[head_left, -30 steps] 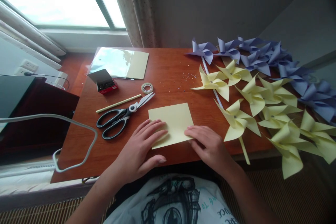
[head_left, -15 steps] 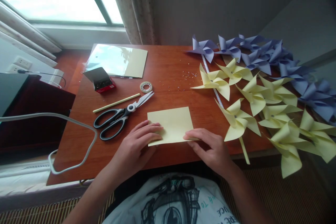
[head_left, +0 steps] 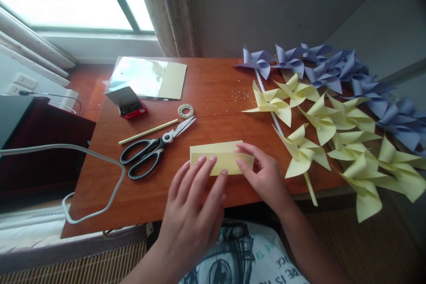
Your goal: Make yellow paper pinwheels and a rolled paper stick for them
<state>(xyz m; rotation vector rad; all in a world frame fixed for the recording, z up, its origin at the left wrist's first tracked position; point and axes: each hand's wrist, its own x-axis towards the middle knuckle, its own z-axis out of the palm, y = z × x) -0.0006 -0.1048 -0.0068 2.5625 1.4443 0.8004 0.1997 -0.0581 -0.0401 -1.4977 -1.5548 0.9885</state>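
Note:
A yellow paper sheet [head_left: 229,160] lies near the table's front edge, its front part doubled over toward the back, with a strip of the layer beneath showing behind. My left hand [head_left: 196,199] is over the sheet's front left, fingers spread, the tips touching the folded flap. At the right end my right hand [head_left: 264,172] holds the doubled paper between thumb and fingers. Scissors with black handles [head_left: 156,151] rest to the left of the sheet, blades pointing away to the right. Behind them are a thin yellow paper stick [head_left: 148,132] and a tape roll [head_left: 185,111].
Yellow pinwheels [head_left: 302,148] and purple pinwheels [head_left: 324,77] crowd the table's right side. At the back left are an open red box [head_left: 135,113] and a shiny plastic packet of paper [head_left: 175,80]. Small scraps [head_left: 239,94] dot the middle. A white cable [head_left: 115,191] crosses the left corner.
The sheet lay open before; its front edge is now turned up and over toward the back. My left hand has shifted right, fingers more spread, and my right hand has moved up the right edge.

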